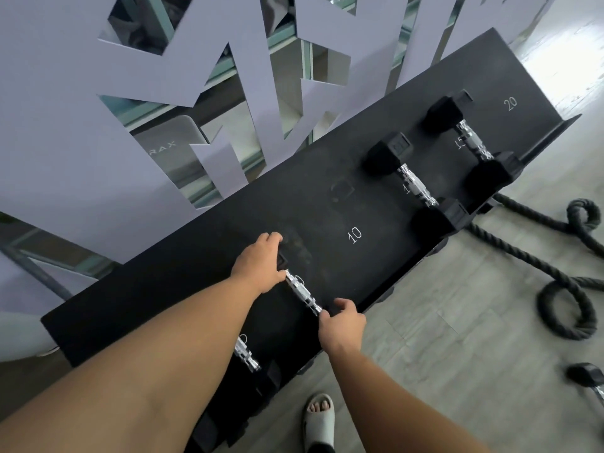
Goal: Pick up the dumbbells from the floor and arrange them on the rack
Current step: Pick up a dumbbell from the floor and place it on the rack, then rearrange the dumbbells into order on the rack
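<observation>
A black rack (pixel 327 204) with white weight numbers runs diagonally across the view. A black dumbbell with a chrome handle (pixel 302 291) lies on the rack's left half. My left hand (pixel 258 264) grips its far head and my right hand (pixel 341 325) grips its near head. Two more dumbbells rest on the rack to the right, one (pixel 415 186) in the middle and one (pixel 472 140) farther right. Another dumbbell (pixel 246 354) sits at the rack's near left, mostly hidden under my left forearm. One dumbbell (pixel 588 377) lies on the floor at the right edge.
A thick black rope (pixel 562 302) coils on the grey floor right of the rack. A foot in a pale sandal (pixel 318 420) stands below the rack's front edge. A cut-out lavender wall panel (pixel 81 142) rises behind the rack.
</observation>
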`<state>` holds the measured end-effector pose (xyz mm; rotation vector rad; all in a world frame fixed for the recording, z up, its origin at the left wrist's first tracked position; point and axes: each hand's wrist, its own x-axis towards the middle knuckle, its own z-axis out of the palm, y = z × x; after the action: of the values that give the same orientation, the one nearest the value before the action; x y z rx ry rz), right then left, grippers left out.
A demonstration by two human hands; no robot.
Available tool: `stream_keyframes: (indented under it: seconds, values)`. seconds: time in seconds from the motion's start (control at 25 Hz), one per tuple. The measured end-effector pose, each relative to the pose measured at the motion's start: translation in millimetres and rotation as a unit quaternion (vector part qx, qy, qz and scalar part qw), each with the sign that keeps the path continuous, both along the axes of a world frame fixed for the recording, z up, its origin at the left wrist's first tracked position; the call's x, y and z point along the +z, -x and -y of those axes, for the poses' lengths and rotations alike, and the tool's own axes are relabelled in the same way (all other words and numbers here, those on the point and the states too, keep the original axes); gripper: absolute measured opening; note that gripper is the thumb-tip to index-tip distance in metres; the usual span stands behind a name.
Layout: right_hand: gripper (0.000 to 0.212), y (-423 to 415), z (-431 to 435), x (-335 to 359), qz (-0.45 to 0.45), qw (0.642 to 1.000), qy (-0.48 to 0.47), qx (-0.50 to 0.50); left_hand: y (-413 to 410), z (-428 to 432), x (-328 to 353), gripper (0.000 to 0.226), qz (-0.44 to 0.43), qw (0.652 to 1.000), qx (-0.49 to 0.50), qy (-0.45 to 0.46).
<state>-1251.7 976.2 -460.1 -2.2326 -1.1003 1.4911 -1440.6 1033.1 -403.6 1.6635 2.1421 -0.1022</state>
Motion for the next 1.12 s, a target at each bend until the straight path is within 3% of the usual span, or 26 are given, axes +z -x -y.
stream_keyframes:
  seconds: [0.36, 0.72, 1.12]
  values:
    - [0.035, -16.8, -26.9, 58.9, 0.062, 0.977, -0.079, 0.190, 31.5, -3.7, 50.9, 0.039, 0.070, 0.997, 0.027, 0.015]
    - [0.044, -60.4, -70.8, 170.0, 0.225, 0.849, -0.120, 0.463, 54.1, 41.0, 171.6, 0.040, 0.054, 0.996, 0.069, -0.031]
    - [0.043, -92.1, -38.6, 311.5, 0.194, 0.766, -0.263, 0.554, -8.7, 189.5, 290.7, 0.029, 0.024, 0.983, 0.148, -0.105]
